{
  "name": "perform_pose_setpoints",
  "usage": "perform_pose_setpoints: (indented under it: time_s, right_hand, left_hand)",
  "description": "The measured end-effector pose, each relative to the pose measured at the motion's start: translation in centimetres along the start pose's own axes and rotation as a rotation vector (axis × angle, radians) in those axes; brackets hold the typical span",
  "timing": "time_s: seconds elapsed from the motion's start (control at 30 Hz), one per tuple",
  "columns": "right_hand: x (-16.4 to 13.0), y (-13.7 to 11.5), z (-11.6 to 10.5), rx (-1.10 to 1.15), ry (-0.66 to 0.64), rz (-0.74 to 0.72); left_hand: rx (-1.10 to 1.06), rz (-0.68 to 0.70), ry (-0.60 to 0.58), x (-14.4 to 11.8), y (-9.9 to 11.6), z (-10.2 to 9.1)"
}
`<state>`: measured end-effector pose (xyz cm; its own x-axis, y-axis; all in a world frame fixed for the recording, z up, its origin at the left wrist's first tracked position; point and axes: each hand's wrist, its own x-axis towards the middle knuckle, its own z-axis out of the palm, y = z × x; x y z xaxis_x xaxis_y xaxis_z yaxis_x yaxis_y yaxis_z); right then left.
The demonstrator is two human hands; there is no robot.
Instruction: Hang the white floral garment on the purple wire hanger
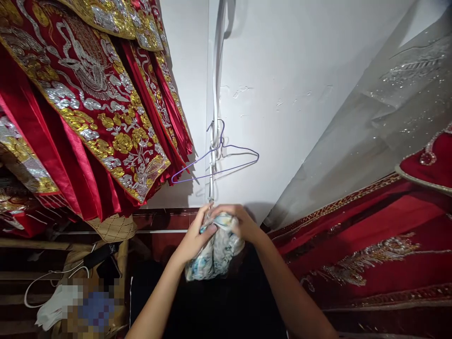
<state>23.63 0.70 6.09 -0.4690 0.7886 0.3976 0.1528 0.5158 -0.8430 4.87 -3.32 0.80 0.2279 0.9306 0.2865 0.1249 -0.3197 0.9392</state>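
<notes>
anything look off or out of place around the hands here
Yes: an empty purple wire hanger hangs tilted on the white cord against the wall, with no garment on it. The wall shows small chipped marks. Below, the left hand and right hand grip a bunched patterned cloth.

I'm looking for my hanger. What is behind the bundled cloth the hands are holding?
Behind the patterned cloth bundle, gripped by the left hand and right hand, is a white wall with a purple wire hanger above it. What lies directly behind the bundle is covered.
</notes>
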Motion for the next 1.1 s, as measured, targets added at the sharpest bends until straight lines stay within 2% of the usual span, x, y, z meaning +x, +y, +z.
perform_pose_setpoints:
  time_s: [0.07,0.13,0.17,0.2,0.27,0.33,0.37,0.43,0.53,0.6,0.7,0.73,0.8,0.87,1.0,1.03,1.1]
  right_hand:
    - [2.2,0.7,-1.3,-0.038,0.185,-0.057]
    - [4.7,2.4,-2.1,-0.055,0.424,0.003]
    - [5.7,3.6,-2.2,-0.057,0.49,0.051]
    - [6.6,4.9,-2.1,-0.057,0.485,0.093]
    - [7.6,7.5,-1.4,-0.063,0.38,0.181]
    - [7.5,9.5,-0.7,-0.081,0.273,0.229]
    - [7.0,10.2,-0.4,-0.093,0.262,0.224]
    - [5.8,10.8,-0.5,-0.12,0.308,0.165]
    - [3.8,10.3,-1.8,-0.2,0.325,0.102]
    - [2.7,9.4,-3.1,-0.262,0.301,0.118]
    - [1.9,7.8,-4.7,-0.282,0.37,0.185]
    - [1.8,7.3,-5.1,-0.273,0.392,0.203]
    - [1.6,6.6,-5.6,-0.26,0.415,0.21]
    - [1.4,6.1,-5.8,-0.259,0.398,0.19]
    - [0.9,6.2,-6.0,-0.27,0.356,0.146]
    - [0.8,6.3,-6.0,-0.269,0.344,0.135]
    - [0.8,6.6,-5.9,-0.25,0.307,0.119]
  left_hand:
    - [0.129,-0.111,-0.119,-1.0,-1.1,-0.7]
    - [0.214,-0.181,-0.163,-2.0,-1.8,-1.5]
    - [0.221,-0.194,-0.163,-2.4,-1.9,-2.0]
    - [0.205,-0.197,-0.155,-2.6,-1.8,-2.5]
    - [0.164,-0.188,-0.148,-2.9,-1.3,-3.7]
    - [0.187,-0.183,-0.168,-3.0,-0.8,-5.2]
    - [0.238,-0.19,-0.188,-3.0,-0.6,-6.1]
    - [0.411,-0.246,-0.236,-2.9,-0.6,-8.2]
    - [0.704,-0.342,-0.269,-1.8,-0.5,-11.2]
    - [0.805,-0.251,-0.207,-0.3,0.4,-12.3]
    - [0.793,0.031,-0.048,2.6,3.0,-12.6]
    - [0.779,0.079,0.007,3.6,3.8,-12.4]
    - [0.784,0.078,0.125,5.2,4.9,-12.1]
    - [0.834,0.001,0.202,6.5,4.8,-12.1]
    - [0.923,-0.127,0.116,7.8,2.7,-13.0]
    - [0.932,-0.101,0.119,8.0,2.3,-13.2]
    - [0.937,0.038,0.186,8.2,2.4,-13.3]
